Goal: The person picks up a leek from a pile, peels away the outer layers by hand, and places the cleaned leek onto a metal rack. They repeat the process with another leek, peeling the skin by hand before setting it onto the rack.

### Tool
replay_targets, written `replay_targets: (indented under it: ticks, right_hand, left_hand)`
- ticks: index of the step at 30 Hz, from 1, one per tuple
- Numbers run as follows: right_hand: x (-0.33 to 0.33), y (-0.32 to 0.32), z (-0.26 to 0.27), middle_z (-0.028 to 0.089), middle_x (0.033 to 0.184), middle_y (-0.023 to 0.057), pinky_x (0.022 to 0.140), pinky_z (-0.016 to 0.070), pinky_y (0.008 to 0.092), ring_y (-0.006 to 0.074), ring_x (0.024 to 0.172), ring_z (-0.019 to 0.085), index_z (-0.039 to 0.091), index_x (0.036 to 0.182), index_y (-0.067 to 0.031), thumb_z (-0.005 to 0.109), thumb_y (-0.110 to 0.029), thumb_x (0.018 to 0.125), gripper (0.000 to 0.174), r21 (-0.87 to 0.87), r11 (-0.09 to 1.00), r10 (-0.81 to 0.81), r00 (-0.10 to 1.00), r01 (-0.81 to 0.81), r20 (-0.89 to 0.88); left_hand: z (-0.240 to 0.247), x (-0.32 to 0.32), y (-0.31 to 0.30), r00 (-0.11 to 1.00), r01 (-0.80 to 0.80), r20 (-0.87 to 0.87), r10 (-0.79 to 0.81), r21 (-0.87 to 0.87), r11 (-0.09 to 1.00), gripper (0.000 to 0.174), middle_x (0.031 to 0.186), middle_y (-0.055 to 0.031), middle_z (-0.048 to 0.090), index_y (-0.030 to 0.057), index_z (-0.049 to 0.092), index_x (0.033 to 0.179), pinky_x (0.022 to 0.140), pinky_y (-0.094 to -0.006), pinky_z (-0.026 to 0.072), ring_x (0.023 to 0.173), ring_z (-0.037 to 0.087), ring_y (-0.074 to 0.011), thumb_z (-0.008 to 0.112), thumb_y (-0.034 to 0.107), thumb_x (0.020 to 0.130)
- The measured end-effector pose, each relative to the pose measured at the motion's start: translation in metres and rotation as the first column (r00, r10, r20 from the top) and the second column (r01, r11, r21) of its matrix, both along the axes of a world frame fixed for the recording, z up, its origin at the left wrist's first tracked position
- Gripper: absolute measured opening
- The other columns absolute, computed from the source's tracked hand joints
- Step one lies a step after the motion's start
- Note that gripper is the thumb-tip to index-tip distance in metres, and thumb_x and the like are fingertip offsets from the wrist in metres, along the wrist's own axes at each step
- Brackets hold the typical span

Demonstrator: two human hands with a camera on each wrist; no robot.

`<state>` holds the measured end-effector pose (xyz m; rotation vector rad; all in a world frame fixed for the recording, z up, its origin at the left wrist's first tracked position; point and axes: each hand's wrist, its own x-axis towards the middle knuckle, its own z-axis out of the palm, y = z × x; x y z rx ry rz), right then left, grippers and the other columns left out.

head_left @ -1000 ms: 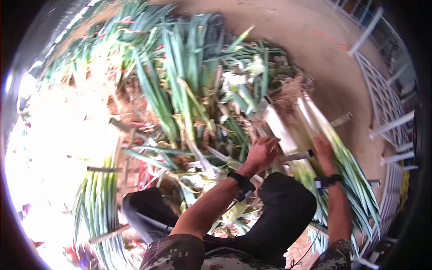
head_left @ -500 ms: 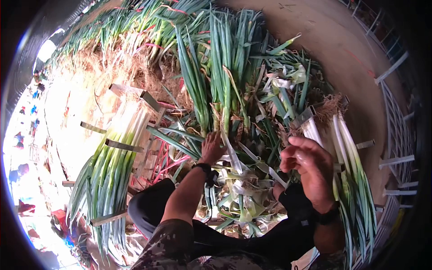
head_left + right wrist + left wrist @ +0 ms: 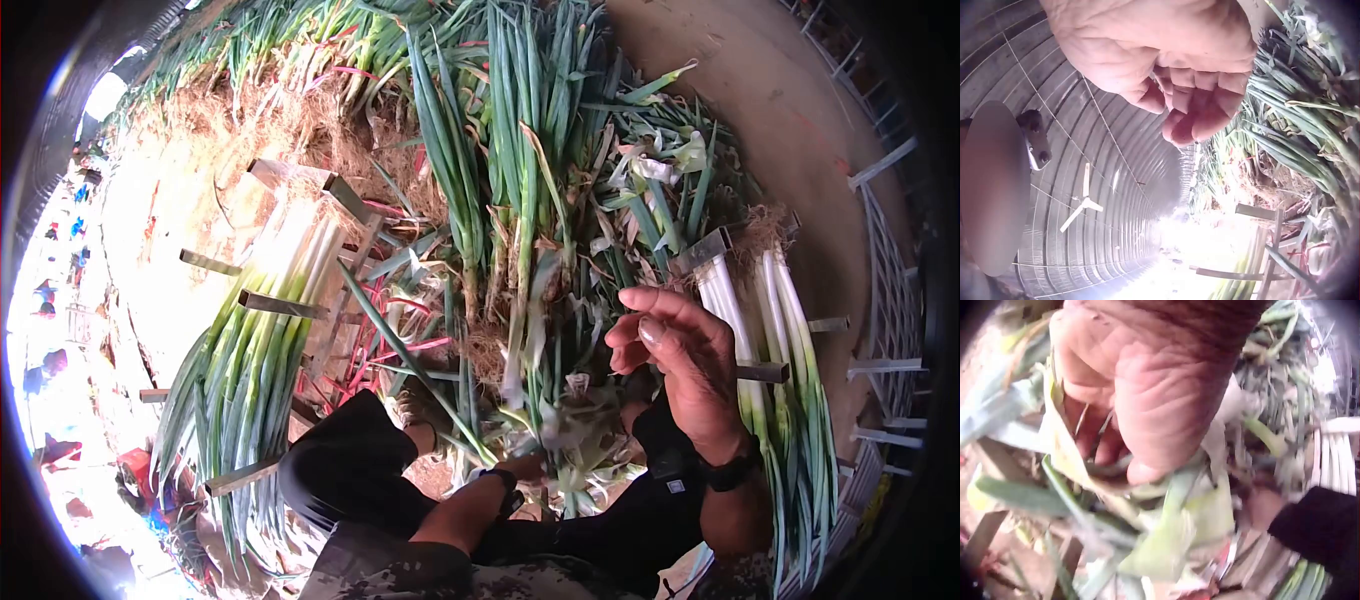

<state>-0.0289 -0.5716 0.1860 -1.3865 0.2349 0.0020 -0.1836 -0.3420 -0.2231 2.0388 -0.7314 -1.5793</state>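
Two hands work at the foot of a heap of onions (image 3: 520, 150). Low between the knees (image 3: 350, 470), the left hand (image 3: 522, 467) has its fingers (image 3: 1104, 440) curled tight round pale yellow-green leaves (image 3: 1166, 537). These leaves run out under the fingertips and hang below the fist, among the peelings (image 3: 585, 415) just beyond the knuckles. A long green blade (image 3: 410, 355) slants away from beside those fingers.

Lifted clear and well apart from the other, the right hand (image 3: 685, 365) has its fingers (image 3: 1188, 119) loosely bent toward the palm, holding nothing. A black band (image 3: 728, 470) circles its wrist. Just beyond its fingertips lies a cleaned bundle (image 3: 775, 300) of white stalks in a slatted rack (image 3: 765, 372).

Well off to the left of the left fingers, a second bundle (image 3: 250, 340) fills another rack (image 3: 282, 304). Red ties (image 3: 375, 350) are strewn between that bundle and the fingers. Past the right fingers, the wrist view shows a ribbed arched roof (image 3: 1054, 94) and a fan (image 3: 1085, 205).
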Motion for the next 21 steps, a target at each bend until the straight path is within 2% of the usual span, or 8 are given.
replay_targets:
  ticks: [1, 3, 6, 7, 9, 11, 14, 21]
  right_hand:
    - [-0.002, 0.002, 0.000, 0.070, 0.094, 0.0118, 0.071, 0.0545, 0.0291, 0.0161, 0.077, 0.066, 0.060, 0.125, 0.0014, 0.057, -0.017, 0.099, 0.032, -0.015, 1.000, 0.004, 1.000, -0.004, -0.008]
    - [-0.006, -0.001, 0.000, 0.072, 0.097, 0.0135, 0.074, 0.0554, 0.0284, 0.0143, 0.080, 0.068, 0.062, 0.125, -0.0003, 0.058, -0.015, 0.100, 0.029, 0.002, 1.000, 0.011, 1.000, -0.011, -0.002]
    - [-0.007, -0.003, -0.001, 0.072, 0.097, 0.0133, 0.073, 0.0555, 0.0282, 0.0145, 0.080, 0.068, 0.062, 0.125, -0.0002, 0.058, -0.015, 0.100, 0.029, 0.008, 1.000, -0.025, 1.000, 0.025, 0.014]
    - [-0.006, -0.005, -0.002, 0.072, 0.096, 0.0132, 0.073, 0.0555, 0.0282, 0.0145, 0.080, 0.068, 0.062, 0.125, -0.0002, 0.058, -0.015, 0.100, 0.029, 0.018, 0.999, -0.037, 0.999, 0.037, 0.012]
    - [-0.005, -0.006, -0.001, 0.072, 0.096, 0.0132, 0.074, 0.0554, 0.0285, 0.0146, 0.080, 0.068, 0.062, 0.125, -0.0002, 0.057, -0.014, 0.101, 0.029, 0.023, 0.999, -0.046, 0.999, 0.047, -0.012]
    - [-0.003, -0.008, -0.003, 0.072, 0.096, 0.0134, 0.075, 0.0555, 0.0288, 0.0146, 0.080, 0.068, 0.062, 0.125, -0.0002, 0.057, -0.014, 0.101, 0.029, 0.010, 1.000, -0.021, 1.000, 0.021, -0.010]
    - [-0.001, -0.010, -0.001, 0.071, 0.096, 0.0134, 0.076, 0.0563, 0.0288, 0.0146, 0.081, 0.068, 0.061, 0.125, 0.0006, 0.055, -0.012, 0.101, 0.029, 0.025, 0.999, -0.028, 0.997, 0.030, -0.073]
    - [0.001, -0.019, -0.011, 0.071, 0.096, 0.0130, 0.075, 0.0563, 0.0268, 0.0134, 0.080, 0.068, 0.060, 0.127, 0.0005, 0.055, -0.011, 0.101, 0.029, 0.036, 0.998, -0.051, 0.996, 0.054, -0.069]
  left_hand:
    - [0.009, 0.005, -0.005, 0.929, 0.131, -0.339, -0.149, -0.075, 0.989, 0.039, 0.092, -0.0140, 0.072, 0.0096, 0.072, 0.095, 0.070, -0.0449, 0.0539, 0.082, 0.068, -0.0268, 0.045, 0.038, 0.096]
    - [0.009, 0.039, -0.027, 0.820, 0.177, -0.557, -0.134, 0.024, 0.984, 0.037, 0.085, -0.0107, 0.070, 0.0074, 0.071, 0.089, 0.066, -0.0399, 0.0539, 0.073, 0.065, -0.0223, 0.045, 0.033, 0.096]
    - [0.001, 0.112, -0.038, 0.895, -0.273, -0.378, 0.238, -0.042, 0.961, 0.029, 0.072, -0.0058, 0.069, 0.0050, 0.068, 0.082, 0.056, -0.0318, 0.0531, 0.062, 0.067, -0.0163, 0.047, 0.021, 0.094]
    - [0.014, 0.143, -0.040, 0.883, -0.462, -0.265, 0.388, -0.340, 0.819, 0.028, 0.078, -0.0110, 0.071, 0.0051, 0.068, 0.086, 0.060, -0.0400, 0.0544, 0.070, 0.071, -0.0246, 0.047, 0.022, 0.094]
    - [-0.002, 0.201, -0.056, 0.633, -0.266, 0.522, 0.572, -0.546, 0.794, 0.026, 0.090, -0.0184, 0.069, 0.0034, 0.065, 0.092, 0.071, -0.0479, 0.0538, 0.087, 0.068, -0.0392, 0.051, 0.025, 0.092]
    - [0.048, 0.251, -0.079, 0.560, -0.631, 0.384, 0.734, -0.377, 0.678, 0.028, 0.098, -0.0211, 0.069, 0.0041, 0.063, 0.098, 0.079, -0.0499, 0.0524, 0.097, 0.066, -0.0417, 0.054, 0.029, 0.089]
    - [0.052, 0.281, -0.095, 0.606, -0.705, 0.486, 0.629, -0.037, 0.708, 0.044, 0.117, -0.0256, 0.065, 0.0067, 0.056, 0.119, 0.092, -0.0532, 0.0487, 0.111, 0.060, -0.0468, 0.061, 0.033, 0.084]
    - [0.040, 0.270, -0.104, 0.617, -0.722, 0.369, 0.696, -0.088, 0.686, 0.056, 0.108, -0.0276, 0.067, -0.0028, 0.059, 0.109, 0.087, -0.0511, 0.0506, 0.106, 0.064, -0.0432, 0.073, 0.041, 0.078]
